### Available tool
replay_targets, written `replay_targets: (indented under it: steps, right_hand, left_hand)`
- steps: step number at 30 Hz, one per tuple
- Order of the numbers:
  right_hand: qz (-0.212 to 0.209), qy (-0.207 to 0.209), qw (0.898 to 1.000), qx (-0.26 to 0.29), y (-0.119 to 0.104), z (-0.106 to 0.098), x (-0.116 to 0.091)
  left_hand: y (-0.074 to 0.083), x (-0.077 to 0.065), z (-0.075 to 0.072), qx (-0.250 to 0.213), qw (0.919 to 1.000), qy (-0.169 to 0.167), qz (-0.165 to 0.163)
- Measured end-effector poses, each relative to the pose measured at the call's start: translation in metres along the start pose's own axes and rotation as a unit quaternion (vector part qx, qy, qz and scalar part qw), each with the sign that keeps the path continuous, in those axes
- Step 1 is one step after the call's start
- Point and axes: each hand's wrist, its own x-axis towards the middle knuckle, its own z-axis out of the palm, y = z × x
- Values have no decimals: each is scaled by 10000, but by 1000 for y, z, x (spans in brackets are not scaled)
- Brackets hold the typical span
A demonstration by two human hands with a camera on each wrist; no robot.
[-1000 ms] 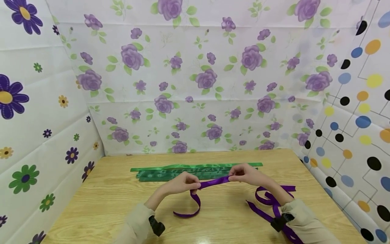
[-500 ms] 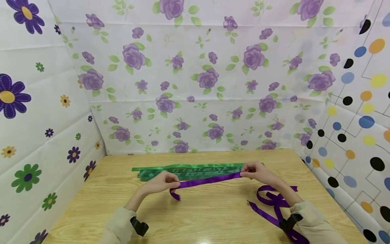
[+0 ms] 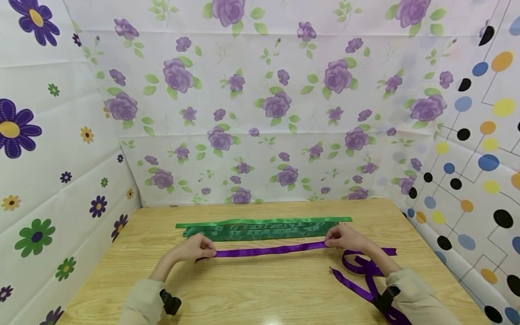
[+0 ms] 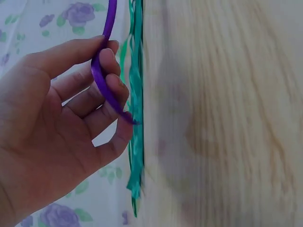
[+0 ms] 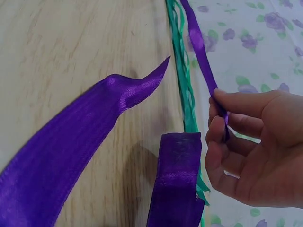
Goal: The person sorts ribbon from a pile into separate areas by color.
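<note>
A purple satin ribbon [image 3: 268, 251] stretches nearly straight between the two hands, just in front of several green ribbons [image 3: 260, 230] laid side by side. My left hand [image 3: 192, 248] pinches it near its left end; in the left wrist view a short tail of the purple ribbon [image 4: 102, 82] curves down past the fingers. The other end is pinched by my right hand [image 3: 345, 238] between thumb and fingers, seen too in the right wrist view, where the ribbon [image 5: 201, 52] runs up and away.
More purple ribbon [image 3: 352, 285] lies in loose loops on the wooden table [image 3: 243, 293], partly under the right forearm. A flower-print cloth [image 3: 252, 158] hangs behind the table, with patterned cloths at both sides.
My left hand has moved left and my right hand slightly right, drawing the purple ribbon out longer between them. Both have then lowered it toward the table, and the hanging left tail has shortened.
</note>
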Motion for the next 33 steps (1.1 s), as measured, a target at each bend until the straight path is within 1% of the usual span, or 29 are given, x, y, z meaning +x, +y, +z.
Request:
replay_targets:
  steps: [4,7,10,15,17,22,25,28,33]
  right_hand:
    - [193,-101,9998,-36,3,2,2]
    - [268,-123,9993,-228,6,5,3]
    - [305,-117,9984,-453,8,7,4]
    - [311,-48,9970,-706,6,8,4]
    - [325,6,9965,-773,6,8,5]
    - [571,160,9939,-928,3,9,4]
    - [787,243,9915,-1004,3,11,4]
    - [892,310,9896,-1089,2,13,4]
    - [996,400,9872,-1182,0,14,4]
  left_hand:
    - [-13,-7,-4,94,9996,161,-227]
    - [-18,-9,-5,110,9991,220,-334]
    - [-22,-11,-5,255,9982,312,-442]
    - [-22,-12,-5,480,9952,502,-694]
    - [-22,-13,-5,543,9933,568,-852]
    - [-20,-15,-4,621,9875,749,-1241]
    - [-18,-16,-4,685,9851,820,-1350]
    - [-18,-16,-3,776,9833,844,-1414]
    - [-16,-18,-3,846,9787,944,-1617]
